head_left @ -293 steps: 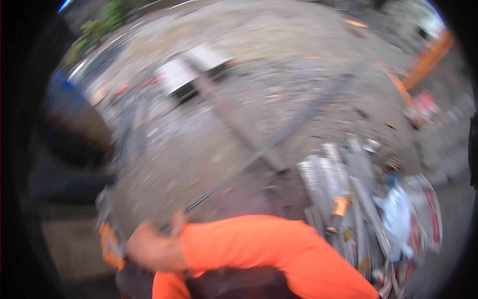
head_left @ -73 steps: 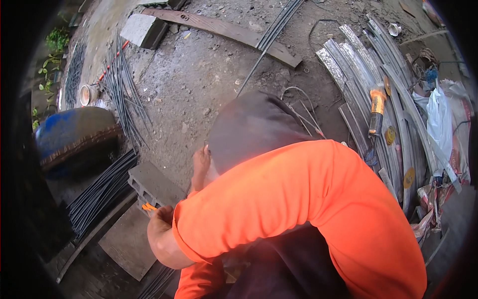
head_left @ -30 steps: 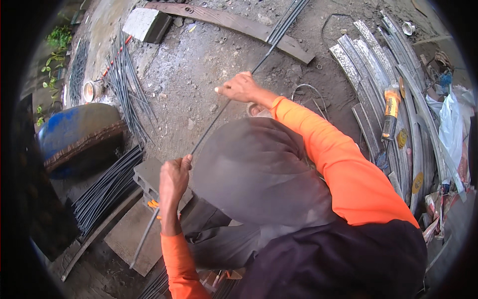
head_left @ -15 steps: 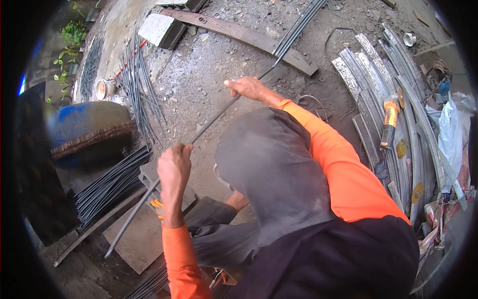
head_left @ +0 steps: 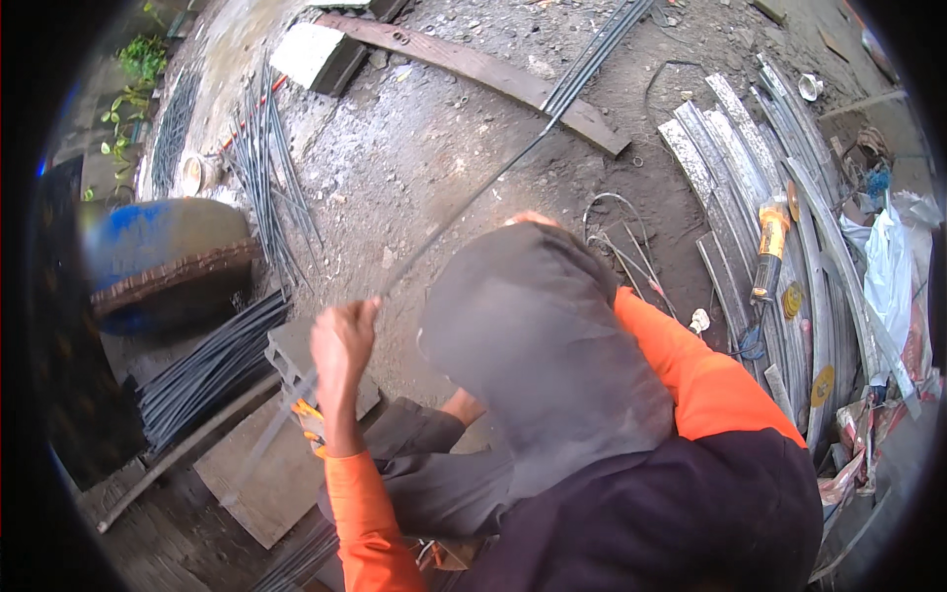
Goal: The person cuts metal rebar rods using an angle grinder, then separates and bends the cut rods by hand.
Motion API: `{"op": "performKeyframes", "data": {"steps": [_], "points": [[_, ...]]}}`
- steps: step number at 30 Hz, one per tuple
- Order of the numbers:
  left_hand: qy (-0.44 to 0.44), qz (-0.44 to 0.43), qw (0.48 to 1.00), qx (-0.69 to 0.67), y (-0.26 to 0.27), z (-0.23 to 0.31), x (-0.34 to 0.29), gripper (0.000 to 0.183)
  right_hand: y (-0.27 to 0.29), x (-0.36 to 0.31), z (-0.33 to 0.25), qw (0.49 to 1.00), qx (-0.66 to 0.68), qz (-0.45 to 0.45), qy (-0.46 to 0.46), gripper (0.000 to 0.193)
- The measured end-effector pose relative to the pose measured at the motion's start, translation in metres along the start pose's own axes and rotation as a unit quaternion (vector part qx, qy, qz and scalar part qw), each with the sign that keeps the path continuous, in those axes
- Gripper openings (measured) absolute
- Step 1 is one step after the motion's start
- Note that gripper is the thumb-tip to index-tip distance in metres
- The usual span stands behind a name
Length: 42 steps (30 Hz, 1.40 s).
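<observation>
My left hand (head_left: 342, 345) is closed round a long thin steel rod (head_left: 464, 204). The rod runs slantwise from a bundle of rods at the top down past my left wrist; its near end is blurred. Behind the dark grey hood (head_left: 543, 345) in the middle, only a strip of my right hand (head_left: 533, 218) shows, apart from the rod, and its fingers are hidden. Below my left hand lie a grey concrete block (head_left: 286, 345) and an orange-and-grey glove or tool handle (head_left: 308, 419), partly covered by my forearm.
A wooden plank (head_left: 483, 72) lies under the bundle of rods (head_left: 592, 64). More rods (head_left: 212, 370) are piled at left, near a blue rusty drum (head_left: 173, 252). Curved metal strips (head_left: 715, 178) and a yellow angle grinder (head_left: 772, 242) lie at right. A wire loop (head_left: 631, 247) rests on the ground.
My right hand has left the rod and drawn back behind the hood. My left hand keeps its hold, almost in the same place. The near part of the rod has become blurred.
</observation>
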<state>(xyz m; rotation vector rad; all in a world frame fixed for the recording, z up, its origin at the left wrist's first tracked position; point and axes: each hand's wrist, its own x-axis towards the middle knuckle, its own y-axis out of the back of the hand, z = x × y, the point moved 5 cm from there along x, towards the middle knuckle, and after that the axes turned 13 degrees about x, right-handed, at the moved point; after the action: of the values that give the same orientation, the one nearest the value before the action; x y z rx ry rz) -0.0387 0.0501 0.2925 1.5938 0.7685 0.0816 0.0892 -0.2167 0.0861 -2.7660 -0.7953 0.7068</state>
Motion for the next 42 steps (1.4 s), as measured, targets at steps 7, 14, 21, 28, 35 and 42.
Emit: {"op": "performKeyframes", "data": {"steps": [7, 14, 21, 28, 35, 42], "points": [[-0.159, 0.357, 0.912, 0.128, 0.149, 0.104, -0.019, 0.032, 0.009, -0.060, -0.006, 0.997, -0.041, -0.051, -0.045, 0.045], [0.072, 0.055, 0.990, -0.107, -0.047, -0.054, -0.021, 0.037, 0.005, -0.068, -0.011, 0.994, -0.069, -0.071, -0.048, 0.043], [0.096, 0.112, 0.962, -0.230, -0.167, -0.087, -0.030, 0.036, 0.046, -0.116, 0.006, 0.991, -0.080, -0.049, -0.099, 0.042], [0.206, 0.295, 0.910, -0.207, -0.095, -0.206, 0.027, 0.032, 0.064, -0.165, 0.025, 0.986, -0.060, -0.031, -0.153, 0.040], [0.153, 0.455, 0.863, -0.155, 0.158, -0.202, 0.057, 0.050, 0.105, -0.195, 0.017, 0.985, -0.061, 0.035, -0.155, 0.039], [-0.221, -0.004, 0.956, -0.193, 0.056, -0.077, -0.109, 0.068, 0.105, -0.183, -0.006, 0.992, -0.063, 0.035, -0.105, 0.037]]}}
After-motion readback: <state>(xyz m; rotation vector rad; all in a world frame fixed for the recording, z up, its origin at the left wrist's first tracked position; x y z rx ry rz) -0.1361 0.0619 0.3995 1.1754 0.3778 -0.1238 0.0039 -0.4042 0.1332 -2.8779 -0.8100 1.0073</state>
